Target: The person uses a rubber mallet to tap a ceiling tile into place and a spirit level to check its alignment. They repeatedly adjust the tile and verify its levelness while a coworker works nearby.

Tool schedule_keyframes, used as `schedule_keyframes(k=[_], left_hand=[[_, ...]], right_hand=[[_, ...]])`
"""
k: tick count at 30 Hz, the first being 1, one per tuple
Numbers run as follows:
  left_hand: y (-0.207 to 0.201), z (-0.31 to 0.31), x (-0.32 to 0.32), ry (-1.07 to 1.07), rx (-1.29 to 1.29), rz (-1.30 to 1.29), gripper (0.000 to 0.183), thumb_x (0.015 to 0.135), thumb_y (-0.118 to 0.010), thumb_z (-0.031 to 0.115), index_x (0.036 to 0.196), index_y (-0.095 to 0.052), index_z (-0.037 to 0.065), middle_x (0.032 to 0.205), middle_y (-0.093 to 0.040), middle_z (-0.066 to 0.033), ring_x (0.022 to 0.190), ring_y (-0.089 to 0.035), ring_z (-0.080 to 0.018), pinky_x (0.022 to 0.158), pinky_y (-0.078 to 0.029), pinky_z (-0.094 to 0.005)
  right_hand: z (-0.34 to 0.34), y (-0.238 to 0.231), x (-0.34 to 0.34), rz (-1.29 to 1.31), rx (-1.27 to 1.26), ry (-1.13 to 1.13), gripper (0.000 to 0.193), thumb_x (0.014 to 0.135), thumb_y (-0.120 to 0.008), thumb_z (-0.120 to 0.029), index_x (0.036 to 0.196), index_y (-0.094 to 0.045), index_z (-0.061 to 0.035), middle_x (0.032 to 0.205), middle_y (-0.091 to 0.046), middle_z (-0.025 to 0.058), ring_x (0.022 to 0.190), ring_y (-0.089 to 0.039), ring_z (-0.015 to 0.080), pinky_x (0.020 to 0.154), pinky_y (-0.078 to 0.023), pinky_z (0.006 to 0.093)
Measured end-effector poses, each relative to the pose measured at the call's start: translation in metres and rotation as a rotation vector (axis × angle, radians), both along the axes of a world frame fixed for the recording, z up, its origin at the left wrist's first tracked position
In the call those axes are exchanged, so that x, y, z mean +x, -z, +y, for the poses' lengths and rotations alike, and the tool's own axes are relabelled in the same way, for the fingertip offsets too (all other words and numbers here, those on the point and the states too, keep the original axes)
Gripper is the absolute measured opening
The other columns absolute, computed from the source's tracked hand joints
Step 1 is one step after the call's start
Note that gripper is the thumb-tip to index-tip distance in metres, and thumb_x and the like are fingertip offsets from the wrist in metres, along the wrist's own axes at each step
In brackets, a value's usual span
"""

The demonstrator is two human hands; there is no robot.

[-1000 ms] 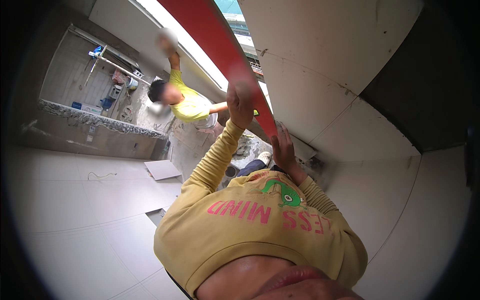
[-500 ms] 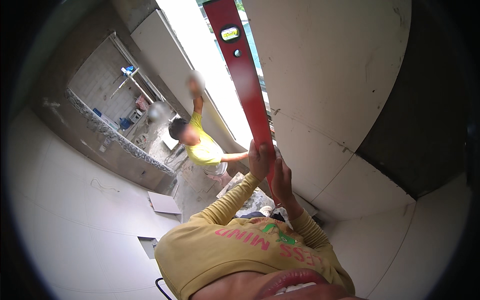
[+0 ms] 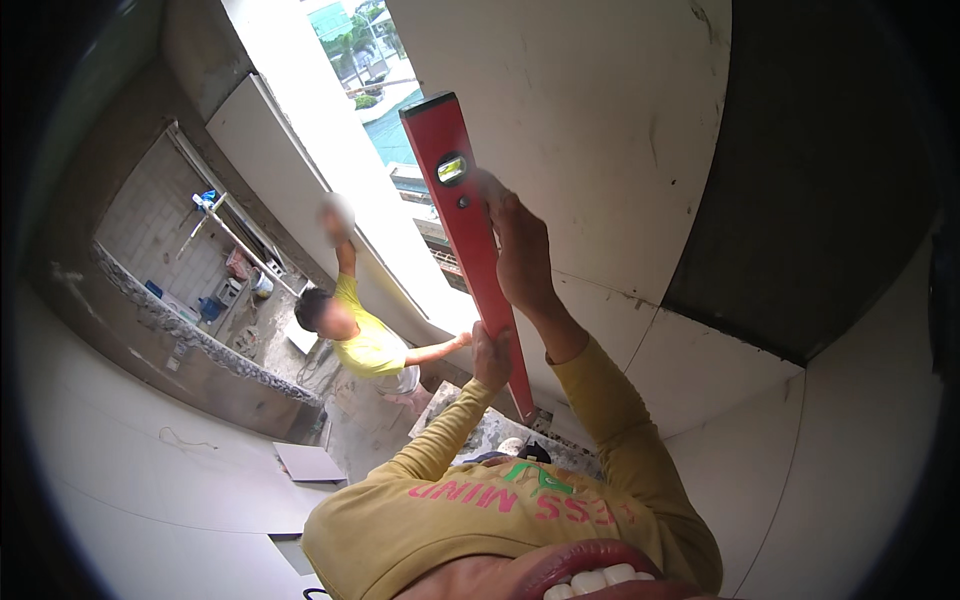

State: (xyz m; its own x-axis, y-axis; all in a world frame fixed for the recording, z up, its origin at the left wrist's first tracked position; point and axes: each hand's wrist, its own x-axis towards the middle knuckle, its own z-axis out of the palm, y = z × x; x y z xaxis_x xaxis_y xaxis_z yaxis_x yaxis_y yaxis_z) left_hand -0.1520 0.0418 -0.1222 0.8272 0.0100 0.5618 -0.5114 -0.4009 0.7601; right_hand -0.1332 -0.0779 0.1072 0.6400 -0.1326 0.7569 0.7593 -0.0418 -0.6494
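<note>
Your left hand [image 3: 490,358], at 6 o'clock, grasps the red level [image 3: 474,240] low on its length. Your right hand [image 3: 524,248], at 1 o'clock, lies against the level's right edge higher up; its fingertips are blurred, so how firmly it grips cannot be told. Half a second ago both your hands were close together near the level's foot; now the right one has gone up toward the vial [image 3: 452,168], and the level's upper end, then near the top of your view, sits lower. The level is mid-view and tilted, its top between 11 and 12 o'clock and its foot near 5: a long, flat, straight-edged bar, smooth-faced, with a black end cap, an oval yellow-green vial and a small round hole below it. The co-worker [image 3: 370,340] in yellow, toward 8 o'clock, keeps one arm raised. Smooth pale slabs [image 3: 590,130] with thin seams stand at 1 o'clock, a bright window [image 3: 375,100] at 11, and crumbly, broken masonry [image 3: 200,335] at 9.
</note>
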Motion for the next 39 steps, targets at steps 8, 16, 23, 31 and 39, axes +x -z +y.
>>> schedule_keyframes(k=[8,16,23,31,39], left_hand=[[-0.053,0.003,0.020,-0.029,-0.142,-0.140,0.032,0.103,-0.053,0.026,0.119,-0.053,-0.002,0.105,-0.056,-0.0182,0.095,-0.059,-0.0321,0.083,-0.048,-0.0428],[-0.101,-0.035,0.096,-0.062,-0.141,-0.249,0.031,0.105,-0.055,0.031,0.107,-0.054,0.001,0.095,-0.061,-0.0089,0.082,-0.057,-0.0151,0.075,-0.048,-0.0311],[-0.129,-0.073,0.128,-0.103,-0.030,-0.418,0.037,0.101,-0.060,0.031,0.112,-0.055,-0.004,0.101,-0.062,-0.0177,0.085,-0.060,-0.0307,0.081,-0.049,-0.0420],[-0.128,-0.092,0.162,-0.157,-0.116,-0.468,0.041,0.099,-0.063,0.034,0.111,-0.054,-0.005,0.104,-0.059,-0.0195,0.092,-0.061,-0.0348,0.083,-0.049,-0.0445],[-0.129,-0.109,0.171,-0.227,-0.143,-0.479,0.045,0.097,-0.065,0.037,0.109,-0.055,-0.005,0.103,-0.054,-0.0182,0.097,-0.057,-0.0364,0.086,-0.045,-0.0485]], right_hand=[[0.008,0.198,-0.035,0.312,-0.115,0.131,0.055,0.108,-0.034,-0.043,0.109,-0.066,0.0010,0.083,-0.065,0.0268,0.078,-0.066,0.0442,0.072,-0.050,0.0491],[-0.052,0.354,-0.108,0.924,-0.397,0.161,0.056,0.105,-0.041,-0.047,0.089,-0.065,0.0010,0.081,-0.068,0.0234,0.086,-0.066,0.0450,0.076,-0.050,0.0502],[-0.081,0.421,-0.170,1.154,-0.327,0.360,0.052,0.104,-0.046,-0.046,0.087,-0.063,0.0003,0.077,-0.065,0.0226,0.081,-0.066,0.0437,0.070,-0.050,0.0463],[-0.102,0.419,-0.162,1.145,-0.413,0.264,0.051,0.104,-0.046,-0.045,0.095,-0.066,0.0013,0.085,-0.065,0.0282,0.090,-0.063,0.0494,0.074,-0.049,0.0535],[-0.108,0.414,-0.153,1.046,-0.281,0.327,0.049,0.104,-0.047,-0.044,0.091,-0.063,0.0003,0.085,-0.065,0.0267,0.090,-0.063,0.0481,0.072,-0.048,0.0532]])
